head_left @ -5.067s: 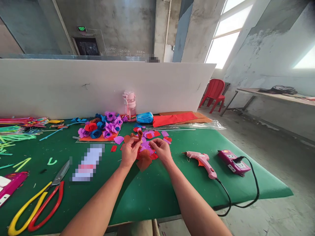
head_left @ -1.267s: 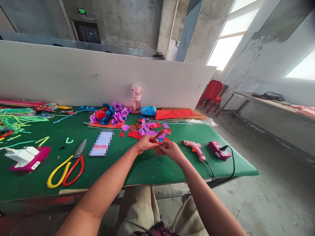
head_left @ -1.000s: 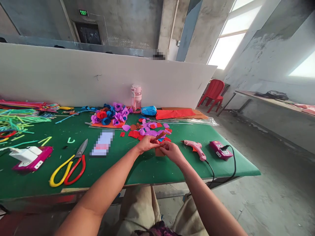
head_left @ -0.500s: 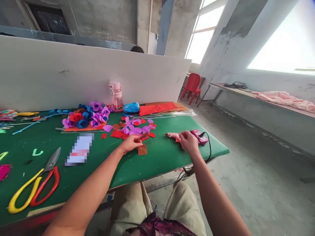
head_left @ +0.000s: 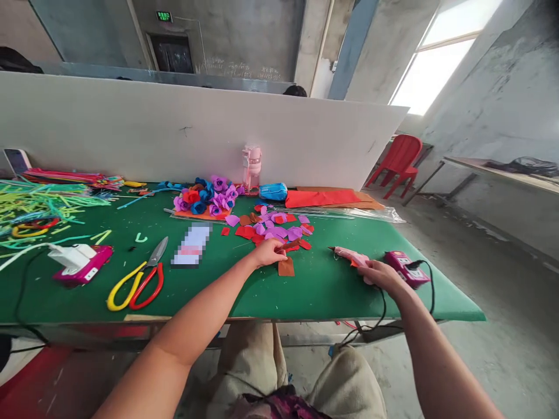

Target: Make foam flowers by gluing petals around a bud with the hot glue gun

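My left hand (head_left: 268, 254) is closed in a pinch over the middle of the green table, a folded or rolled brown paper piece (head_left: 293, 244) between its fingers. Just under those fingertips is a square of brown paper (head_left: 286, 267). On the right, my right hand (head_left: 379, 273) is closed around the handle of a pink glue gun (head_left: 349, 255), whose dark nozzle points left. Loose purple petals (head_left: 275, 231) and red paper petals (head_left: 245, 231) lie scattered behind my left hand.
Finished paper flowers (head_left: 209, 195) lie back left, beside a pink bottle (head_left: 252, 169) and a blue packet (head_left: 273, 192). Scissors (head_left: 144, 276) rest front left. A purple power socket (head_left: 406, 269) with cords sits right. A white board (head_left: 209, 128) stands behind.
The view has swung left, bringing in the green stems and a second socket. My right hand has settled lower around the glue gun's handle. My left hand keeps its pinch.
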The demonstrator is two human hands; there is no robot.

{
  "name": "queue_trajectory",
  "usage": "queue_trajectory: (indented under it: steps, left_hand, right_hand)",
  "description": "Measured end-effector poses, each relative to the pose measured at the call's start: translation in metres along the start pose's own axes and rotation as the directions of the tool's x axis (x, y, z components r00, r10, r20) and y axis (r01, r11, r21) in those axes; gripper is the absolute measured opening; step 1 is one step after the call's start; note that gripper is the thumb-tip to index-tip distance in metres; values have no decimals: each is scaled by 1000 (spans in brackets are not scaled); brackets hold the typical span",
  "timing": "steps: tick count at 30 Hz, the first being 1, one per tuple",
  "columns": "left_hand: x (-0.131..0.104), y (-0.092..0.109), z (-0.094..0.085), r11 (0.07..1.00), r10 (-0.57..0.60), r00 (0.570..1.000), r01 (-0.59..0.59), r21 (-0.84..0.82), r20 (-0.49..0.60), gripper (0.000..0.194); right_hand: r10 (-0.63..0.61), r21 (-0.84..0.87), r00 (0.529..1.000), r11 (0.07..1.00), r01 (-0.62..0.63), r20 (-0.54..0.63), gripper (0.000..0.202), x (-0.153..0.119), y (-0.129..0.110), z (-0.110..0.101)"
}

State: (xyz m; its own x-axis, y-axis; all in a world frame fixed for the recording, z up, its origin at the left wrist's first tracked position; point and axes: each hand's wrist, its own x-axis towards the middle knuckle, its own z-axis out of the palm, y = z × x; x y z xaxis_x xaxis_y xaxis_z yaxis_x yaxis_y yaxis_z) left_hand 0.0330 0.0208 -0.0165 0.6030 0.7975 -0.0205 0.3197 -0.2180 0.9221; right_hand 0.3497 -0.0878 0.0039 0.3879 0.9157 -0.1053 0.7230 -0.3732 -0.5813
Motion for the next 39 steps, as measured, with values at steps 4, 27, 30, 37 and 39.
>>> queue_trajectory:
  steps: [4,27,30,37,39]
  left_hand:
    - [1,-1,1,1000,-10,1000,10,14,8,15]
    - [1,3,0,995,8,1000,-7,99,-3,15]
    - [0,5,0,995,19,1000,-18,100,-15,13]
    - [2,5,0,996,-8,1000,8,90,5,19]
    - [2,4,0,995,-8,1000,7,96,9,19]
  right_hand:
    - [124,533,981,826,-184,147,19,-26,-16,-2]
    - [-303,364,903,913,184,303,29,-98,-99,30]
    - [-348,303,896,916,263,274,24,-94,-97,39]
    - [-415,161,889,907,389,192,21,-89,-100,45]
    - [-417,142,888,907,395,194,20,-90,-102,45]
